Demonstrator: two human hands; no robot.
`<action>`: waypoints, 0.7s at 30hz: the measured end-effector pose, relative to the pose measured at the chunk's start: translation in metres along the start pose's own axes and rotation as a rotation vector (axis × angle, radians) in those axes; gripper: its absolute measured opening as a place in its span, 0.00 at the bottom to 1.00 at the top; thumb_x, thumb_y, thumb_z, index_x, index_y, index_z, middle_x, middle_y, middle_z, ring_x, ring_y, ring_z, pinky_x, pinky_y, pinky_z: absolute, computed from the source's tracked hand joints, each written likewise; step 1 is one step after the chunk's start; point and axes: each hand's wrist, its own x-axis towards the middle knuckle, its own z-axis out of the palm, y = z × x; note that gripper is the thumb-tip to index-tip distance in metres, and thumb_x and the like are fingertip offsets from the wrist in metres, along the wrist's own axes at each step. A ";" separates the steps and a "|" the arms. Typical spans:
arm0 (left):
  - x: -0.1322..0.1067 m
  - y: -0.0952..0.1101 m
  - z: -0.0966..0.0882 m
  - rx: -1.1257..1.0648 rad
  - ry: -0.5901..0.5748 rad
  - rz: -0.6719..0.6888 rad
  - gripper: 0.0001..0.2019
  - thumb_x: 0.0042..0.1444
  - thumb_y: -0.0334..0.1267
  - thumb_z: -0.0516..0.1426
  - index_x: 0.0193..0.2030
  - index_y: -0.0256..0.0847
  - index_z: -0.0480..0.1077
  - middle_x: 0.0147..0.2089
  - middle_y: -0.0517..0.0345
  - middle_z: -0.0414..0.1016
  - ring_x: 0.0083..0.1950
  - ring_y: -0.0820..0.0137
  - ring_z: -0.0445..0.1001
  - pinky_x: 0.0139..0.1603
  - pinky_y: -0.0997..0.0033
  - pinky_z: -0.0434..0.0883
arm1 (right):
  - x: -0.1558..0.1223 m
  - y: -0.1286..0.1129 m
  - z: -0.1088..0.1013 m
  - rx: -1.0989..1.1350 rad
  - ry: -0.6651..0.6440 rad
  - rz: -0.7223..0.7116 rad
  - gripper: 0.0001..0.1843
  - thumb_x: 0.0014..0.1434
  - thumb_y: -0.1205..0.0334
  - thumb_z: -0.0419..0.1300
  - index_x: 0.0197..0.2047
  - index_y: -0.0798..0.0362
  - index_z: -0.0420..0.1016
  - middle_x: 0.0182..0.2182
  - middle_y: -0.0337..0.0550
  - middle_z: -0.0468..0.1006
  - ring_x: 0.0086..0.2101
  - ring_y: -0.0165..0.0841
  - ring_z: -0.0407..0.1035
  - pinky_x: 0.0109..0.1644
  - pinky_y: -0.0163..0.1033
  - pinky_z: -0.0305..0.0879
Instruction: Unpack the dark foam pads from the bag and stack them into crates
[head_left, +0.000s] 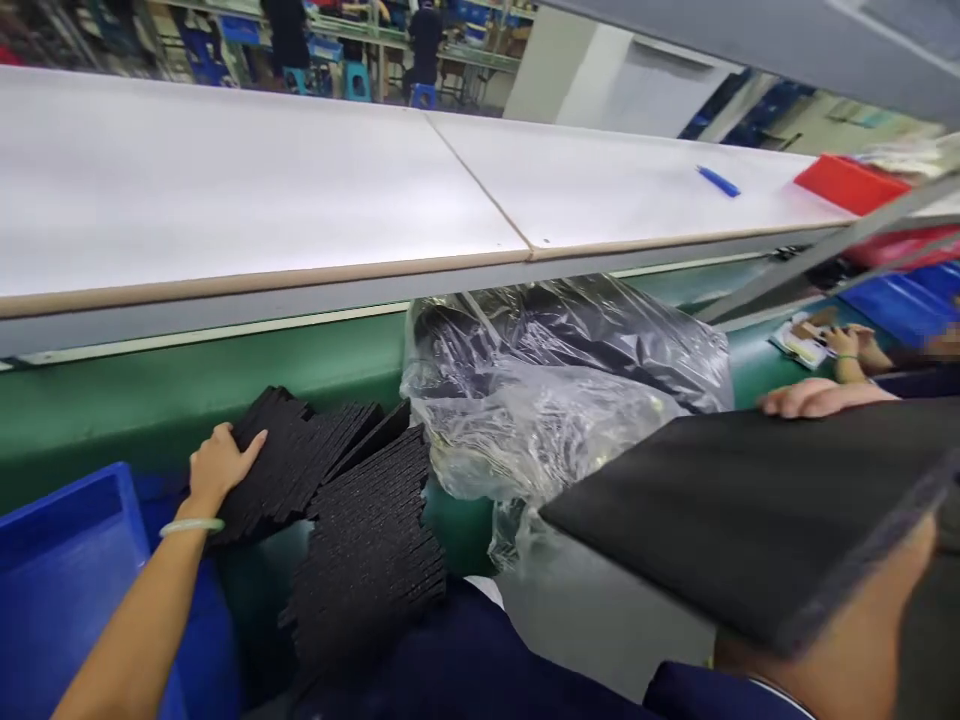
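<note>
In the head view, the black sheet [757, 510] is at the right, held up in the right hand [817, 398], while the black strips [367, 540] lie off to the left, with the plastic bag [555, 420] between and farther out. The sheet's long sides run roughly left to right, and its left corner points toward the bag; whether it touches the plastic I cannot tell. Fingers of the right hand, closed on the sheet, show along its far edge; the palm and thumb are hidden. The right arm goes out to the side, a dark sleeve near the body and bare skin passing under the sheet. The left hand [220, 465] is much the nearer to the strips: it rests right on the left end of the left stack, thumb stretched away from the fingers, palm down as far as can be seen; how firmly it presses, I cannot tell. That forearm slants up and right from the lower left corner, past the blue bin [67, 500]. The strips lie in two fanned stacks, jagged at the sides, their lines slanting up to the right; the nearer stack reaches down toward the lap, and the left one lies over the green belt [337, 360].
</note>
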 end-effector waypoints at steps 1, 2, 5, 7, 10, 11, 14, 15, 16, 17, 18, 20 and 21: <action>-0.002 0.002 -0.001 -0.015 0.008 -0.002 0.42 0.56 0.65 0.39 0.60 0.25 0.56 0.51 0.32 0.71 0.53 0.45 0.70 0.50 0.53 0.65 | 0.006 0.007 0.016 0.025 0.169 0.023 0.13 0.56 0.54 0.47 0.26 0.43 0.68 0.23 0.45 0.64 0.29 0.41 0.67 0.38 0.52 0.65; -0.004 0.004 -0.003 -0.028 0.012 -0.004 0.41 0.56 0.65 0.40 0.59 0.25 0.57 0.51 0.32 0.71 0.53 0.45 0.70 0.50 0.54 0.64 | 0.013 0.014 0.039 0.036 0.305 0.080 0.08 0.53 0.56 0.49 0.25 0.43 0.65 0.23 0.43 0.63 0.30 0.42 0.67 0.39 0.53 0.64; -0.009 0.009 -0.004 -0.062 0.007 0.000 0.39 0.57 0.63 0.41 0.58 0.26 0.58 0.51 0.32 0.71 0.53 0.47 0.69 0.51 0.56 0.62 | 0.034 0.018 0.132 0.157 0.500 0.152 0.03 0.43 0.62 0.55 0.25 0.45 0.63 0.23 0.39 0.63 0.30 0.41 0.67 0.41 0.53 0.65; -0.010 0.010 -0.002 -0.082 0.013 0.009 0.37 0.58 0.62 0.42 0.58 0.26 0.58 0.52 0.32 0.70 0.54 0.47 0.69 0.52 0.57 0.61 | 0.041 0.005 0.203 0.212 0.487 0.070 0.02 0.44 0.64 0.55 0.25 0.46 0.66 0.25 0.40 0.68 0.32 0.39 0.69 0.45 0.52 0.67; -0.009 0.008 0.004 -0.108 0.041 0.014 0.36 0.58 0.62 0.43 0.58 0.27 0.58 0.52 0.32 0.70 0.54 0.48 0.68 0.53 0.57 0.60 | 0.042 -0.023 0.308 0.191 0.076 -0.155 0.10 0.50 0.67 0.50 0.31 0.50 0.73 0.34 0.44 0.76 0.42 0.39 0.71 0.55 0.50 0.64; -0.009 0.007 0.006 -0.116 0.055 0.017 0.36 0.58 0.62 0.43 0.57 0.27 0.58 0.51 0.32 0.71 0.54 0.48 0.68 0.53 0.57 0.60 | 0.043 -0.031 0.344 0.195 -0.099 -0.183 0.14 0.50 0.68 0.48 0.33 0.50 0.74 0.36 0.45 0.77 0.45 0.38 0.71 0.57 0.50 0.62; -0.007 0.005 0.014 -0.137 0.110 0.043 0.34 0.58 0.62 0.44 0.56 0.30 0.59 0.50 0.35 0.72 0.53 0.49 0.69 0.52 0.56 0.62 | 0.053 -0.043 0.456 0.314 -0.376 -0.135 0.18 0.48 0.70 0.46 0.36 0.50 0.75 0.42 0.45 0.77 0.50 0.36 0.68 0.60 0.46 0.60; -0.007 0.004 0.016 -0.141 0.130 0.056 0.34 0.58 0.62 0.44 0.56 0.31 0.60 0.49 0.36 0.72 0.52 0.49 0.70 0.52 0.56 0.62 | 0.059 -0.044 0.493 0.367 -0.430 -0.059 0.18 0.47 0.70 0.46 0.36 0.51 0.75 0.43 0.45 0.77 0.50 0.36 0.68 0.60 0.44 0.60; -0.006 0.004 0.019 -0.145 0.150 0.067 0.33 0.58 0.62 0.45 0.55 0.32 0.60 0.49 0.36 0.72 0.52 0.49 0.70 0.51 0.55 0.63 | 0.065 -0.044 0.528 0.395 -0.520 0.012 0.18 0.47 0.70 0.47 0.35 0.51 0.74 0.43 0.44 0.77 0.49 0.35 0.68 0.59 0.43 0.59; -0.005 0.003 0.021 -0.147 0.172 0.078 0.33 0.57 0.62 0.45 0.55 0.33 0.61 0.48 0.37 0.73 0.51 0.49 0.70 0.51 0.54 0.64 | 0.070 -0.043 0.560 0.408 -0.571 0.041 0.17 0.47 0.70 0.47 0.34 0.51 0.74 0.42 0.43 0.77 0.47 0.35 0.69 0.58 0.42 0.61; -0.004 0.002 0.024 -0.150 0.195 0.088 0.33 0.57 0.62 0.45 0.55 0.33 0.61 0.48 0.37 0.73 0.51 0.49 0.70 0.51 0.54 0.64 | 0.073 -0.042 0.588 0.416 -0.626 0.068 0.16 0.47 0.70 0.47 0.33 0.51 0.74 0.39 0.43 0.78 0.44 0.35 0.69 0.56 0.42 0.62; -0.001 0.001 0.027 -0.162 0.252 0.117 0.31 0.57 0.60 0.47 0.55 0.34 0.62 0.50 0.38 0.72 0.53 0.50 0.69 0.52 0.53 0.64 | 0.074 -0.039 0.632 0.414 -0.731 0.089 0.13 0.46 0.70 0.47 0.29 0.52 0.73 0.31 0.41 0.77 0.37 0.35 0.70 0.49 0.41 0.66; 0.000 0.000 0.028 -0.169 0.289 0.130 0.30 0.57 0.59 0.48 0.55 0.34 0.62 0.51 0.38 0.71 0.54 0.50 0.68 0.53 0.53 0.64 | 0.072 -0.037 0.648 0.413 -0.787 0.098 0.12 0.46 0.69 0.48 0.27 0.52 0.72 0.27 0.40 0.76 0.34 0.34 0.69 0.45 0.41 0.67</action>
